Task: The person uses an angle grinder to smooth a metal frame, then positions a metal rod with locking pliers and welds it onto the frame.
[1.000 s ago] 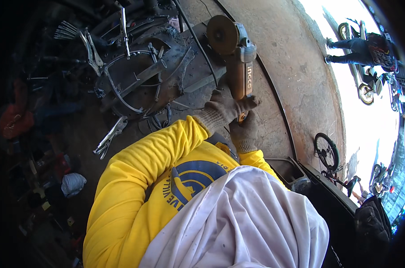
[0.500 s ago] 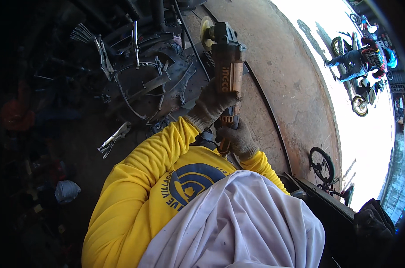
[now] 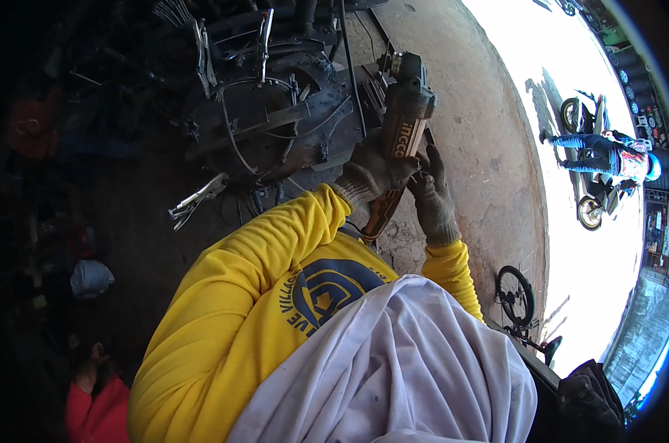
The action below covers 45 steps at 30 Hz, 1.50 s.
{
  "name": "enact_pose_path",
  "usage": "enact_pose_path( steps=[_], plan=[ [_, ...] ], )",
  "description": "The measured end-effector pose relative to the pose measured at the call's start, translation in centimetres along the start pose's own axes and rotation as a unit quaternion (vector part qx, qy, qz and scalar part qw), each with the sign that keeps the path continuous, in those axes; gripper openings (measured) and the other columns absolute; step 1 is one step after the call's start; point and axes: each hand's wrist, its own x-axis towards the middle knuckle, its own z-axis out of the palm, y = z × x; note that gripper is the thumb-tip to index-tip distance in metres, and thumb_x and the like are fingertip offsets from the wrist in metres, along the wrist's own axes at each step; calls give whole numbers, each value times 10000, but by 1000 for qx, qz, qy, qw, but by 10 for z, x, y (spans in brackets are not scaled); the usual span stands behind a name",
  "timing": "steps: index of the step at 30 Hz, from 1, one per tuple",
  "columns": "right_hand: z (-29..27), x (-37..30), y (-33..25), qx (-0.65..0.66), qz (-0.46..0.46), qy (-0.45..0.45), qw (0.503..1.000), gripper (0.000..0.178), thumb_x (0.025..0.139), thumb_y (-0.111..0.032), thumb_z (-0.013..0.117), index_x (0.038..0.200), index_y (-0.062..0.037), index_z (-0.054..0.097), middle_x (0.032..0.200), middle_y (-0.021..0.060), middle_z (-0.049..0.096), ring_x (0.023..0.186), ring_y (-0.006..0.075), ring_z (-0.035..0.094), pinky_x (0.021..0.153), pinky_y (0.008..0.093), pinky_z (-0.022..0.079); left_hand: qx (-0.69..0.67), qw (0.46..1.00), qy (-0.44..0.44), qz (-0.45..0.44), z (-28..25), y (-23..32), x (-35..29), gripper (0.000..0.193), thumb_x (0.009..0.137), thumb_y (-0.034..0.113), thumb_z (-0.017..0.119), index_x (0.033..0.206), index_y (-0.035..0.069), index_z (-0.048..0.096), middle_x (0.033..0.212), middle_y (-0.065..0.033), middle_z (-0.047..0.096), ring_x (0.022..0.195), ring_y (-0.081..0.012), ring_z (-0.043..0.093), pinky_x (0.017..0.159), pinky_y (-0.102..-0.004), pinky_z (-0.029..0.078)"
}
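Observation:
My gloved left hand [image 3: 376,171] is wrapped round the body of an orange and black angle grinder [image 3: 407,127]. The grinder's head points away from me, and its disc is hardly visible from this angle. My gloved right hand [image 3: 432,193] is beside the grinder's right side, its fingers stretched upward and its thumb side close to my left fingertips. Whether it touches the grinder I cannot tell. Left of the grinder lies a dark metal frame with curved rods [image 3: 275,125]. Locking pliers [image 3: 265,46] are clamped at its far side, and another pair [image 3: 199,199] sits at its near left.
A dark cable [image 3: 351,63] runs past the grinder. On the right stand a bicycle [image 3: 516,295] and, out in bright sun, a motorcycle [image 3: 587,122] with a person [image 3: 607,156] beside it. At lower left another person's red sleeve [image 3: 102,413] and hand appear.
My right hand has come off the grinder's rear handle and moved up beside its body. The grinder has turned and shifted right in view. A red-sleeved person has appeared at lower left.

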Motion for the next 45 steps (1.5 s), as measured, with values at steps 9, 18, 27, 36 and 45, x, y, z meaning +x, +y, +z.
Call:
enact_pose_path(
  steps=[9,18,27,36,45],
  plan=[
    [9,-38,39,24,122,-80,989,690,930,-495,732,1394,-38,507,1213,105,657,1105,224,657,978,386,533,-46,999,-19,17,-25,35,-15,622,754,288,887,1253,46,605,1102,-88,717,983,-187,700,884,-357,590],
    [83,-50,7,13,159,42,986,338,883,-86,731,1196,-32,614,1036,89,679,872,215,688,753,380,599,-159,979,-124,8,-40,35,-17,543,788,320,843,1211,55,628,1023,-73,690,918,-177,668,859,-377,579],
    [81,-51,17,-26,199,34,979,433,903,-157,743,1282,-37,573,1081,102,665,916,214,675,799,377,581,-200,974,-106,-12,-50,34,-28,524,782,273,859,1207,65,632,1016,-57,684,910,-170,662,856,-368,575],
    [38,49,-50,-53,-34,-43,997,1124,783,-473,889,1594,-53,233,1523,186,462,1366,305,501,1123,420,433,55,998,-11,29,-18,24,-1,620,788,352,839,1285,72,596,1128,-126,701,1014,-264,708,891,-398,580],
    [32,98,-62,-113,99,-1,989,464,810,-158,828,1209,-28,629,1042,76,716,895,186,698,794,325,584,279,950,-82,110,-8,30,22,588,841,474,754,1284,108,625,1237,-123,663,1195,-316,629,1040,-437,507]
  ],
)
